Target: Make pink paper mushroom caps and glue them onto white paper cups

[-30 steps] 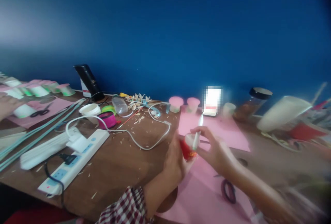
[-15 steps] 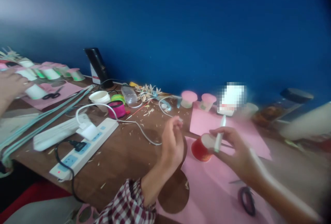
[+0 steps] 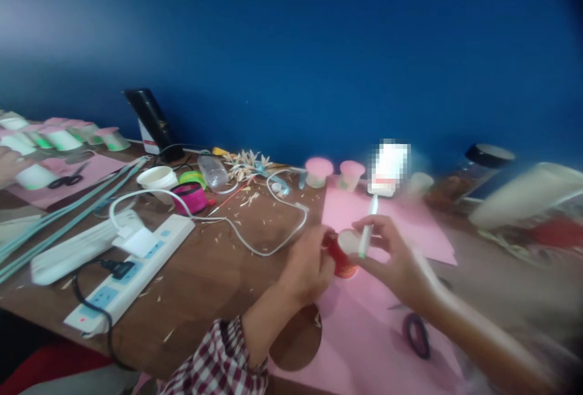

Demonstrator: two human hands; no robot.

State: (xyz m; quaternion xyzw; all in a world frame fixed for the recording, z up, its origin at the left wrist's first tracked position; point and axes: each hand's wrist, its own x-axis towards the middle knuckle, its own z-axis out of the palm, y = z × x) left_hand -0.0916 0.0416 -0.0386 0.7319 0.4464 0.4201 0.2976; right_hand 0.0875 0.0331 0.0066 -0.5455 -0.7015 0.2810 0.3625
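Note:
My left hand (image 3: 312, 264) is closed around the left side of a small red tub (image 3: 344, 264) with a white top, tilted over the pink sheet (image 3: 364, 334). My right hand (image 3: 385, 243) pinches a white pen-like stick (image 3: 366, 236) with a greenish lower end. That end is right by the tub's white top; whether they touch I cannot tell. Scissors with dark handles (image 3: 416, 335) lie on the pink sheet below my right hand, partly blurred. A round hole in the sheet beside my left wrist shows the brown table (image 3: 296, 340).
A white power strip (image 3: 132, 279) with plugs and cables crosses the left. Behind stand pink-topped cups (image 3: 319, 171), a white cup (image 3: 157, 181), a magenta roll (image 3: 189, 197) and a phone (image 3: 152, 124) against the blue wall. Another person's hand (image 3: 10, 165) is at the left edge.
My left hand has moved right and taken hold of the red tub. My right hand still holds the white stick. The whole view has shifted, so things sit further left.

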